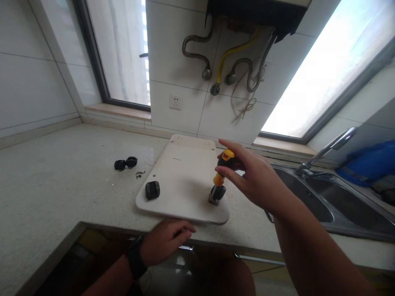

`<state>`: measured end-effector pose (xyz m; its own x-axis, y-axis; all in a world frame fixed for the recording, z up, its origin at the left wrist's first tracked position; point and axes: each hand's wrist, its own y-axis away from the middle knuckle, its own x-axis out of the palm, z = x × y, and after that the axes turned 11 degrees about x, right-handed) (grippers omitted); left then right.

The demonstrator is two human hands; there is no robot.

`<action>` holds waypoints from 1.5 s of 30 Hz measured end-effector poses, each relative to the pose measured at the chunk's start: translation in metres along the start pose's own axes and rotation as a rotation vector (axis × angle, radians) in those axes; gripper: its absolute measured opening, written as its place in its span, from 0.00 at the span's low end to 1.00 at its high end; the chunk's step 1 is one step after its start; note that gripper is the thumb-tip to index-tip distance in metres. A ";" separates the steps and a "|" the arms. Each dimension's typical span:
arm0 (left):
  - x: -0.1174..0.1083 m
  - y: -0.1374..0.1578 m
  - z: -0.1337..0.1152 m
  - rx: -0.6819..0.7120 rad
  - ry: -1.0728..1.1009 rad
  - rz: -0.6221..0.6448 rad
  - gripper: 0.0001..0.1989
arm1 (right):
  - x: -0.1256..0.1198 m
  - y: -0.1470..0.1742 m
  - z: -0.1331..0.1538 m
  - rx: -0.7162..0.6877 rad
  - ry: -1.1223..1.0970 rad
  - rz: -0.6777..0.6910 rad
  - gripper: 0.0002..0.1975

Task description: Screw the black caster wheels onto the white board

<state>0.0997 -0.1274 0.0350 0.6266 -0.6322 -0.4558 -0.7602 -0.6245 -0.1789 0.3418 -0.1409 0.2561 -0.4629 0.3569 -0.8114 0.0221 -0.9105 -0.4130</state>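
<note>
My right hand (249, 172) grips a yellow-and-black screwdriver (219, 179) by its handle. The shaft slants down to the metal plate of a black caster wheel (219, 192) at the near right corner of a white board (182, 176). A second black caster (152, 190) sits on the near left corner. Small holes show at the board's far corners. At the board's near edge, over the counter's front, my left hand (166, 240) has its fingers loosely extended, thumb apart, and holds nothing visible. The screwdriver tip is too small to make out.
Two loose black casters (125, 163) lie on the counter (77, 172) left of the board, beside a small pile of screws (140, 174). A double sink (311, 205) with a faucet (327, 150) is at the right. Hoses and a yellow pipe (226, 53) hang on the back wall.
</note>
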 end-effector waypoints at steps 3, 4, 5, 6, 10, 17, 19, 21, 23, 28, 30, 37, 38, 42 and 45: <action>-0.016 0.000 -0.037 0.115 -0.015 0.186 0.12 | -0.005 0.004 0.000 -0.036 -0.045 0.094 0.29; -0.025 -0.001 -0.051 0.155 -0.016 0.236 0.12 | -0.007 0.005 0.000 -0.038 -0.061 0.118 0.28; -0.035 -0.004 -0.063 0.185 -0.020 0.269 0.11 | -0.009 0.005 0.000 -0.036 -0.076 0.135 0.27; -0.045 -0.008 -0.075 0.196 -0.041 0.292 0.10 | -0.011 0.006 -0.001 -0.030 -0.092 0.147 0.26; -0.082 -0.047 -0.102 0.142 -0.174 0.184 0.15 | -0.016 0.005 -0.003 0.000 -0.169 0.199 0.23; -0.094 -0.148 -0.086 0.330 -0.296 0.384 0.38 | -0.023 0.007 -0.003 -0.029 -0.204 0.220 0.21; -0.091 -0.169 -0.082 0.306 -0.243 0.528 0.36 | -0.024 0.007 -0.004 -0.031 -0.207 0.213 0.20; -0.087 -0.184 -0.081 0.279 -0.164 0.635 0.32 | -0.026 0.007 -0.007 -0.019 -0.234 0.227 0.19; -0.083 -0.193 -0.080 0.293 -0.055 0.722 0.28 | -0.027 0.006 -0.010 -0.006 -0.261 0.244 0.19; -0.078 -0.199 -0.073 0.288 0.045 0.766 0.25 | -0.030 0.007 -0.015 -0.006 -0.300 0.273 0.21; -0.078 -0.198 -0.068 0.259 0.054 0.750 0.27 | -0.031 0.007 -0.017 -0.005 -0.309 0.277 0.21; -0.078 -0.197 -0.064 0.234 0.054 0.706 0.27 | -0.031 0.010 -0.021 0.002 -0.327 0.269 0.20; -0.078 -0.197 -0.064 0.239 0.022 0.699 0.27 | -0.031 0.011 -0.021 0.001 -0.321 0.269 0.20; -0.079 -0.201 -0.060 0.240 -0.075 0.708 0.27 | -0.036 0.013 -0.018 -0.023 -0.282 0.260 0.18; -0.079 -0.203 -0.055 0.234 -0.065 0.744 0.29 | -0.038 0.013 -0.017 -0.028 -0.268 0.262 0.18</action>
<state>0.2143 0.0239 0.1555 -0.0681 -0.8140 -0.5769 -0.9973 0.0706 0.0181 0.3744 -0.1626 0.2741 -0.6541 0.0416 -0.7553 0.1933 -0.9561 -0.2201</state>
